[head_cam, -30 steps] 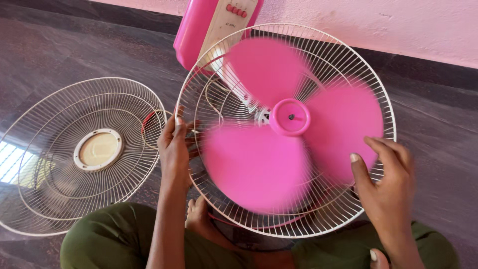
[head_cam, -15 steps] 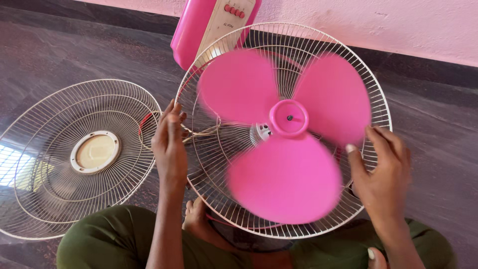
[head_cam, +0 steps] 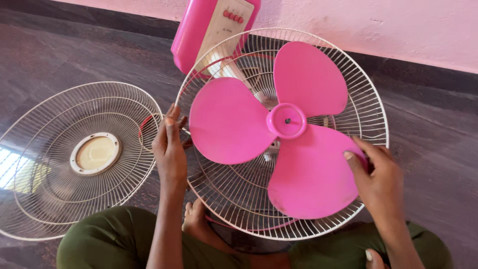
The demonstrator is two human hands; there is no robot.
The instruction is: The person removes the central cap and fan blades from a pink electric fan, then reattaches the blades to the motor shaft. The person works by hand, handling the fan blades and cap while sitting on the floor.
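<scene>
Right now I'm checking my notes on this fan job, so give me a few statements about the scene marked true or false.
1. The pink fan blade has three lobes. True.
2. The right hand touches the lower blade lobe. True.
3. The front grille is mounted over the blade. False: it lies apart on the floor, left of the fan.
4. The left hand holds the left rim of the rear grille. True.
5. The fan's control housing is blue. False: it is pink with a pale panel and red buttons.
6. The wall behind is green. False: it is pink.
</scene>
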